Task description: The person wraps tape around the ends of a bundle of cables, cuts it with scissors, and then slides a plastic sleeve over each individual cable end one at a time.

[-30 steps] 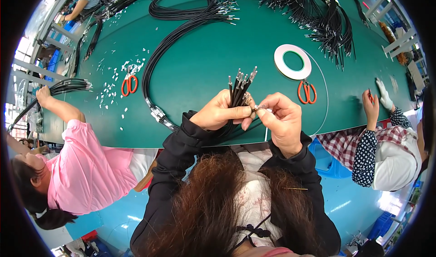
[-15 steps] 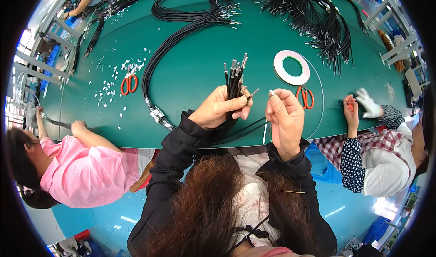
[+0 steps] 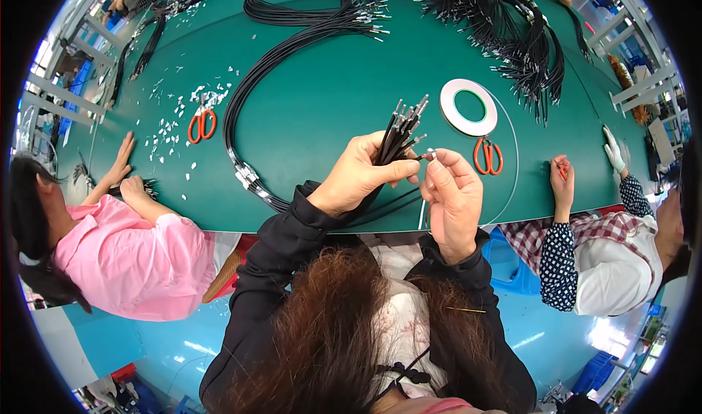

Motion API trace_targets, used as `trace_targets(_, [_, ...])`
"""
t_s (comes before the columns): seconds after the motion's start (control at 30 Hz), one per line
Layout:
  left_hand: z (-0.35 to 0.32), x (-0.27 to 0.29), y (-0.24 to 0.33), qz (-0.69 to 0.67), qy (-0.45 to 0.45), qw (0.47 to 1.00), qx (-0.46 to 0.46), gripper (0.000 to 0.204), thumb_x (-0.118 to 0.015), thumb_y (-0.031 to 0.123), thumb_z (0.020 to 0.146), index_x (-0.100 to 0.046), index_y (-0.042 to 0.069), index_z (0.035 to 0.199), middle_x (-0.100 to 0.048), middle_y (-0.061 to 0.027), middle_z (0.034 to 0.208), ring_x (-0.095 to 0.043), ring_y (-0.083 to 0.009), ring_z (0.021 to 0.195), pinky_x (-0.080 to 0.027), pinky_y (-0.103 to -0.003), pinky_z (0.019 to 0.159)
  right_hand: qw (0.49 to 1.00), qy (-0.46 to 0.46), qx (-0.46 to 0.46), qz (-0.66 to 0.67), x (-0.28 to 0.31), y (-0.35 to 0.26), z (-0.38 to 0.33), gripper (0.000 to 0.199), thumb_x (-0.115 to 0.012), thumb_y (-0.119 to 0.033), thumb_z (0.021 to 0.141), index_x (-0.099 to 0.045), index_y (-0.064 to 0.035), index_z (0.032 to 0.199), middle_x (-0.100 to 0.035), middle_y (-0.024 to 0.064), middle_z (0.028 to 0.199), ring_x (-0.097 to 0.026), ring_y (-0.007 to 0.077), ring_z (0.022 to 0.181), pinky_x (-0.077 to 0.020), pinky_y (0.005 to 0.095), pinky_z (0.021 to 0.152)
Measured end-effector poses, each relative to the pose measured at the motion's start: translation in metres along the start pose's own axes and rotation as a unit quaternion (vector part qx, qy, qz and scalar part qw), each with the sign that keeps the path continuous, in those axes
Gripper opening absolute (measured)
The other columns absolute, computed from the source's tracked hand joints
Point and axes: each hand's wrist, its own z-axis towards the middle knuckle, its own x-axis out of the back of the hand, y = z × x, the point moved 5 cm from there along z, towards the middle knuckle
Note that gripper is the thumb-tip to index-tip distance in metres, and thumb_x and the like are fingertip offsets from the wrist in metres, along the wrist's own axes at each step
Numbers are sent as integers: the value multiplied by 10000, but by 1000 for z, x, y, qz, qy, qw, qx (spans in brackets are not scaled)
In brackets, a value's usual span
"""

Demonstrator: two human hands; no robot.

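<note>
My left hand [image 3: 358,174] is closed around a bundle of black cables [image 3: 398,133], their bare metal tips fanned up above the fist. One cable end sticks out sideways between thumb and finger toward my right hand [image 3: 455,198]. That hand pinches a small whitish piece [image 3: 431,154] against this cable's tip; the fingers hide part of it. Lower lengths of the cables run under both hands toward the table's near edge.
On the green table [image 3: 322,107] lie a coiled cable bundle [image 3: 238,114], a heap of cables [image 3: 504,27], a white tape roll [image 3: 447,111], orange-handled scissors [image 3: 488,157], a second orange-handled pair [image 3: 201,127] and white scraps [image 3: 162,136]. Co-workers sit left [image 3: 135,257] and right [image 3: 614,268].
My right hand has moved left and down, bringing the whitish piece to the protruding cable tip. The bundle leans further right. The right co-worker's gloved hand has moved away from their other hand.
</note>
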Motion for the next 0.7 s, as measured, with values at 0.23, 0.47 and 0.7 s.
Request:
trace_targets(0.23, [-2,-6,1,4,-30,999,21,113,-660,108,830,-616,20,887,-632,-50,753,-516,-70,612,-390,-195,547,998,-39,15,-48,0,-1,2,172,-592,-37,865,-564,35,1019,-595,36,794,-547,72,658,-391,180,550])
trace_targets(0.47, [-1,-4,-5,-33,-112,992,49,108,-636,81,844,-624,7,922,-641,-62,784,-529,-74,623,-406,-193,558,970,-182,64,-148,3,-3,10,183,-569,-20,874,-553,42,1045,-600,48,815,-582,93,714,-435,192,604])
trace_targets(0.7, [1,4,-4,-46,-12,999,12,152,-628,76,847,-618,-15,969,-639,-77,863,-563,-102,700,-464,-229,675,992,-73,73,-72,20,4,16,230,-530,-82,906,-533,32,1106,-604,74,849,-463,57,603,-337,178,526])
